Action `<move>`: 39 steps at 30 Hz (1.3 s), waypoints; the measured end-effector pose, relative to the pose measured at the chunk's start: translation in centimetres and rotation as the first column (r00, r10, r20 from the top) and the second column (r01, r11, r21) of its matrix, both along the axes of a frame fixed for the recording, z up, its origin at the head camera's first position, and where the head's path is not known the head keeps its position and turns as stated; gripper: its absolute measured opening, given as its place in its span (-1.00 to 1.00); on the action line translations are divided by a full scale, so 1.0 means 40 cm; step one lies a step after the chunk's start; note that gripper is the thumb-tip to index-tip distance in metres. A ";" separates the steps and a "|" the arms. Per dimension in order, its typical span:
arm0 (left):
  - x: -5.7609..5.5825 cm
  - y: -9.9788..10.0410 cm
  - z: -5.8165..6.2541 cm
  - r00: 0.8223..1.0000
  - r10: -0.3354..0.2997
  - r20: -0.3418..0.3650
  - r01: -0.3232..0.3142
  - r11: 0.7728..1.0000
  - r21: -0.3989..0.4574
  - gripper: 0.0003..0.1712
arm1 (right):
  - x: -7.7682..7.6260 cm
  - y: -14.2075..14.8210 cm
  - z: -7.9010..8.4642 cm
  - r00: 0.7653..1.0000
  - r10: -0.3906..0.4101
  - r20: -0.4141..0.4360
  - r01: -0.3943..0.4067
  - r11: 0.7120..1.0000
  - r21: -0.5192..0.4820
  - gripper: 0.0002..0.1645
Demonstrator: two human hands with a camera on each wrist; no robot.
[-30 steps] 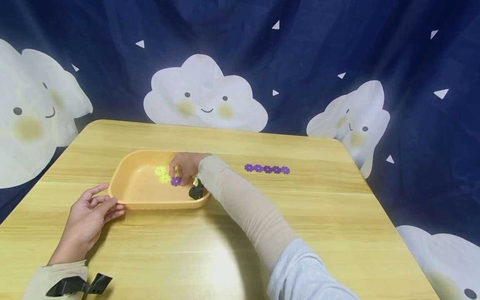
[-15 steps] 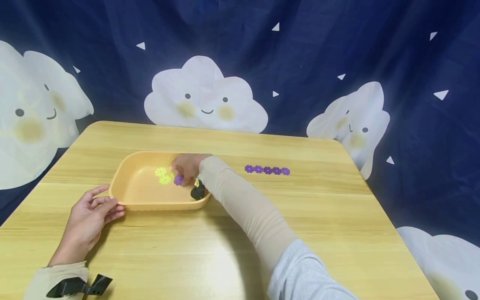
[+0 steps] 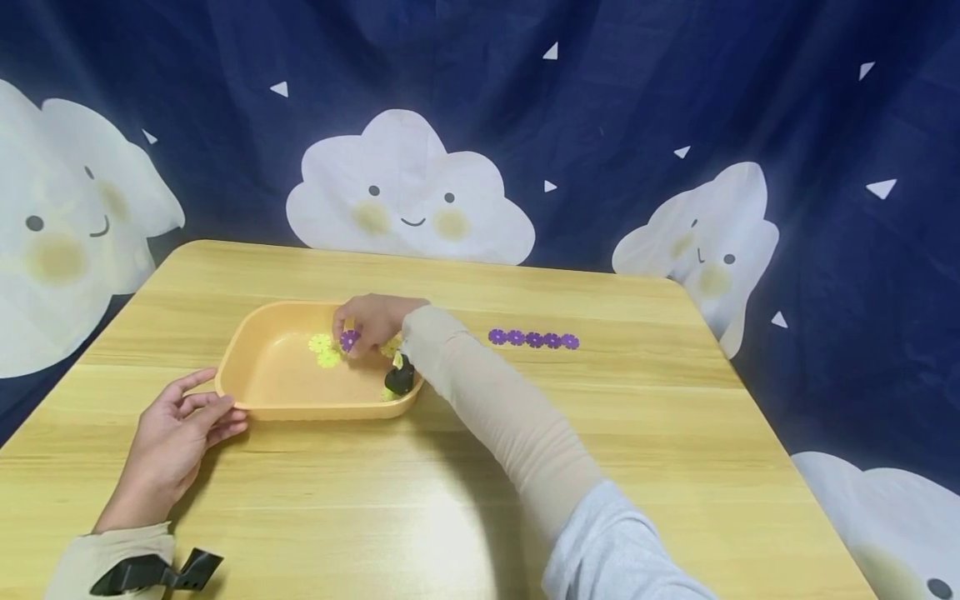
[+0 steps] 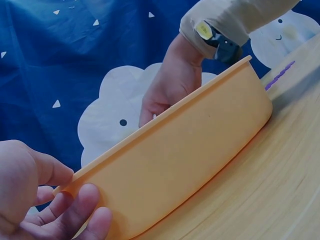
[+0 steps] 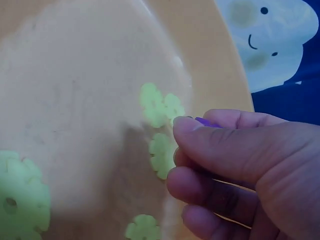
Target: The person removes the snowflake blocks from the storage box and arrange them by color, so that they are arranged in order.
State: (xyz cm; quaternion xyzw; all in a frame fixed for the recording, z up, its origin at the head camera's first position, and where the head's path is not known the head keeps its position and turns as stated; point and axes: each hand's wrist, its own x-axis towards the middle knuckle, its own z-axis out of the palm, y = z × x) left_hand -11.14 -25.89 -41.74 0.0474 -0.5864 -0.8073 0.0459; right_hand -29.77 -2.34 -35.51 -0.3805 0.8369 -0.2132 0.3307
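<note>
My left hand (image 3: 176, 429) grips the front left corner of an orange plastic tray (image 3: 322, 412), thumb over the rim and fingertips against the outer wall (image 4: 170, 165). Inside the tray's space, my right hand (image 3: 375, 321) pinches a purple flower-shaped disc (image 3: 349, 340) between thumb and finger. From the right wrist only a purple sliver (image 5: 207, 122) shows past the thumb. Several yellow flower discs (image 3: 320, 342) lie on the tray floor, some of them partly hidden by my right hand and its wrist camera.
To the right of the tray, several purple flower discs (image 3: 534, 339) stand joined in a straight row on the wooden table (image 3: 637, 467). A dark blue curtain (image 3: 600, 100) with smiling clouds hangs behind the table. My right forearm (image 3: 502, 417) crosses over the tray's right side.
My right hand has picked the purple disc off the tray floor and lifted it slightly up and back. My left hand keeps its grip on the tray corner.
</note>
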 end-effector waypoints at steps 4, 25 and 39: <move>0.000 -0.001 -0.002 1.000 -0.004 -0.007 0.004 1.000 0.001 -0.54 | -0.002 0.009 0.019 1.000 0.005 -0.024 -0.006 1.000 -0.007 -0.63; -0.003 -0.001 -0.008 1.000 -0.009 -0.006 0.009 1.000 0.001 -0.53 | -0.013 0.141 0.114 0.985 -0.100 -0.139 0.092 0.994 -0.065 -0.56; -0.003 0.000 -0.004 1.000 -0.007 -0.017 0.007 1.000 0.008 -0.52 | -0.034 0.278 0.129 0.961 -0.225 -0.164 0.203 0.969 -0.140 -0.57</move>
